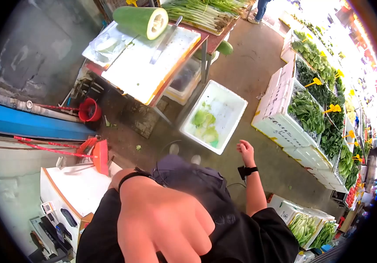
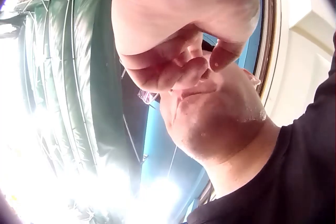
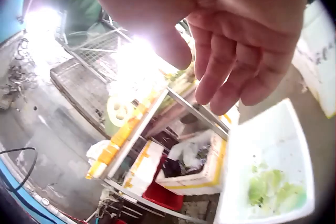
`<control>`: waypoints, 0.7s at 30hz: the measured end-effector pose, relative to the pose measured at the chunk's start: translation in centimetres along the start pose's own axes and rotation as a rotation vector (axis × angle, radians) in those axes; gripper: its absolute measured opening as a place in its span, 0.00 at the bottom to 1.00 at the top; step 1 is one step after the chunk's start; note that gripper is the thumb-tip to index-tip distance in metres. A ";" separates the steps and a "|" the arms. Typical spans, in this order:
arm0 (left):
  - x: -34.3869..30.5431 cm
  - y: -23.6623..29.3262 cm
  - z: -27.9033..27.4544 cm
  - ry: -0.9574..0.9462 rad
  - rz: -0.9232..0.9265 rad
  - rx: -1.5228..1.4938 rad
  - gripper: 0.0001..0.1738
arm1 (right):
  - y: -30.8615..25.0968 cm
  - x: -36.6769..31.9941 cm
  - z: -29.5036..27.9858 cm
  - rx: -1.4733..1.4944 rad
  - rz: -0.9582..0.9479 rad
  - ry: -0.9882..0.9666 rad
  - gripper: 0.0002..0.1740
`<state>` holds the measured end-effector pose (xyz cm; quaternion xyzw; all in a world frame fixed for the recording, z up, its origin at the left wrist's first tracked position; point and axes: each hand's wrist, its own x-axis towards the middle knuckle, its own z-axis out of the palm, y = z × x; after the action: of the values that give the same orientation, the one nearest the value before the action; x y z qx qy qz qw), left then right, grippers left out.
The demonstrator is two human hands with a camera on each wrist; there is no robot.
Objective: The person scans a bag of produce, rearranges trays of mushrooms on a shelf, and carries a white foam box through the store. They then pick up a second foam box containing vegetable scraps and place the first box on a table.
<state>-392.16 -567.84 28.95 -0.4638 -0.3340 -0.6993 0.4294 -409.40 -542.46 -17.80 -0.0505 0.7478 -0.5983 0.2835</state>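
Note:
My left hand (image 1: 166, 219) is raised close to the head camera, its back toward the view. In the left wrist view the same hand (image 2: 184, 35) is in front of the face with curled fingers, and no held object shows. Out to the side, my right hand (image 1: 246, 153) hangs with loosely bent fingers, near a white foam box (image 1: 236, 125) on the floor. Green leaves (image 1: 205, 125) lie inside that box. The right wrist view shows this hand (image 3: 231, 40) holding nothing, with the box (image 3: 262, 134) below it.
A cut winter melon (image 1: 135, 21) and a knife (image 1: 166, 39) lie on the white-topped table (image 1: 140, 70) ahead. Foam crates (image 1: 274, 105) of leafy greens line the right side. At left are a red bucket (image 1: 90, 110) and a red dustpan (image 1: 102, 158). A person (image 1: 260, 9) stands farther off.

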 end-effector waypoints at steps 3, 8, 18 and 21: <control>0.6 2.1 -0.7 -0.104 -0.169 -0.072 0.14 | -5.4 0.3 1.1 0.031 -0.176 -0.066 0.14; 1.0 2.7 -0.8 -0.183 -0.264 -0.216 0.11 | -9.5 -0.8 1.8 0.045 -0.189 -0.073 0.14; -6.0 5.9 -13.0 0.297 -0.777 0.511 0.05 | -7.3 -3.5 -0.3 0.049 -0.155 0.027 0.13; -18.9 6.4 -24.4 0.535 -1.320 0.894 0.08 | -8.0 -4.0 -1.3 0.093 -0.172 0.082 0.13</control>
<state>-391.34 -586.09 3.28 0.2221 -0.6691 -0.6952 0.1403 -408.83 -541.87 -8.84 -0.0767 0.7230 -0.6561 0.2022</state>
